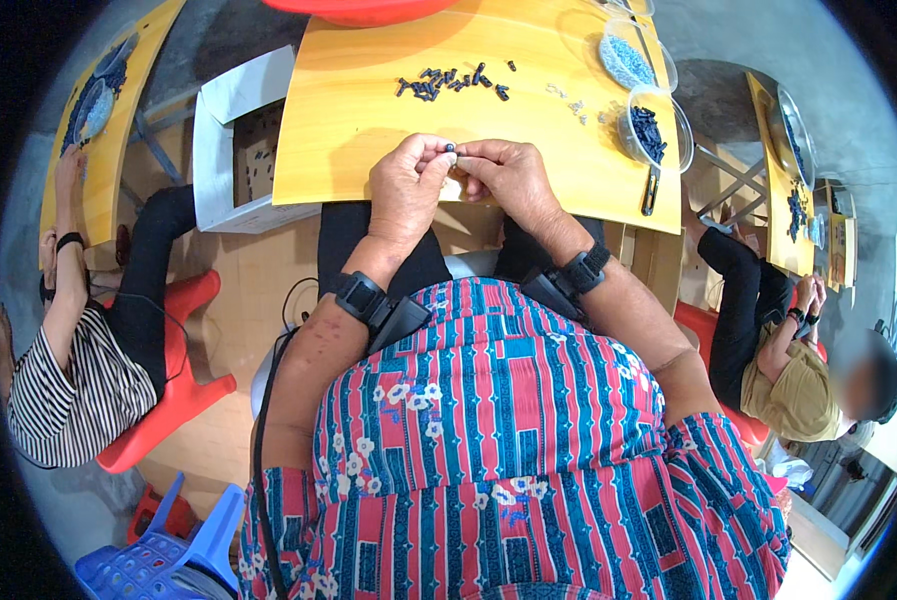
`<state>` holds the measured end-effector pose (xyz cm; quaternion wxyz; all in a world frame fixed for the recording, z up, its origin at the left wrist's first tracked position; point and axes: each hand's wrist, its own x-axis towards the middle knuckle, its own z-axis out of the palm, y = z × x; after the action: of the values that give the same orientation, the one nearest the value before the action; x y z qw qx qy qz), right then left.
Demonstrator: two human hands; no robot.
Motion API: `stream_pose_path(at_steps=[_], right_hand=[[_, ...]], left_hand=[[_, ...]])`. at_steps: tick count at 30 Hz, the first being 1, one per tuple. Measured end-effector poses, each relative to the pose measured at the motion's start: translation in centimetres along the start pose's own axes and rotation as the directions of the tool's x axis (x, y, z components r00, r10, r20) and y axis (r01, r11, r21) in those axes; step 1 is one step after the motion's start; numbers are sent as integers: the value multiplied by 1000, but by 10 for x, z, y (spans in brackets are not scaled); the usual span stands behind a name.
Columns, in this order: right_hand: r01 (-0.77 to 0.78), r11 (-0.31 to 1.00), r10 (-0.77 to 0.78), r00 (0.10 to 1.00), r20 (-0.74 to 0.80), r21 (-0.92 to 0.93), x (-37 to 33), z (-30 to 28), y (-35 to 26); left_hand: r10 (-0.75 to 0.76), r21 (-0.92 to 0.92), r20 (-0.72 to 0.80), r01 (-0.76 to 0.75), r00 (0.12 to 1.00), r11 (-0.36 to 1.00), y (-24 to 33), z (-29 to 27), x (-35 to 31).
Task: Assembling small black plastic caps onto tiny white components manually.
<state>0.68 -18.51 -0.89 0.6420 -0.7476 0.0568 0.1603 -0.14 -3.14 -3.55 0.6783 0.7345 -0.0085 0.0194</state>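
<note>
My left hand [405, 185] and my right hand [513, 178] meet at the near edge of the yellow table [338, 130]. Both are closed in a pinch, fingertips together around a small dark cylindrical piece [450, 148]. Most of that piece is hidden by the fingers, so its exact kind does not show. Beyond my hands lies a loose pile of small black tube-like parts [430, 84]. A scatter of tiny clear pieces [574, 103] sits to its right.
At the right edge stand a clear tub of dark parts [647, 138] and another of light-blue pieces [625, 62]. Near them lies a slim black tool [650, 192]. A white box [216, 150] adjoins the table's left; a red basin [363, 10] is at the far edge. People sit on both sides.
</note>
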Motion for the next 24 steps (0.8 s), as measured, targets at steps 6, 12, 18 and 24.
stream_pose_path(at_steps=[6,12,18,24], right_hand=[[34,999,-33,999,-26,29,-2,3,3],[25,993,-24,1000,-13,117,0,0,5],[68,983,-74,997,31,170,3,-12,0],[147,984,-156,984,90,99,3,-13,-1]], left_hand=[[-3,7,1,3,1000,1000,2,-1,-1],[-36,7,18,35,999,999,3,-1,-1],[21,113,149,-38,989,993,6,-7,-1],[3,157,180,-32,984,987,10,-9,0]])
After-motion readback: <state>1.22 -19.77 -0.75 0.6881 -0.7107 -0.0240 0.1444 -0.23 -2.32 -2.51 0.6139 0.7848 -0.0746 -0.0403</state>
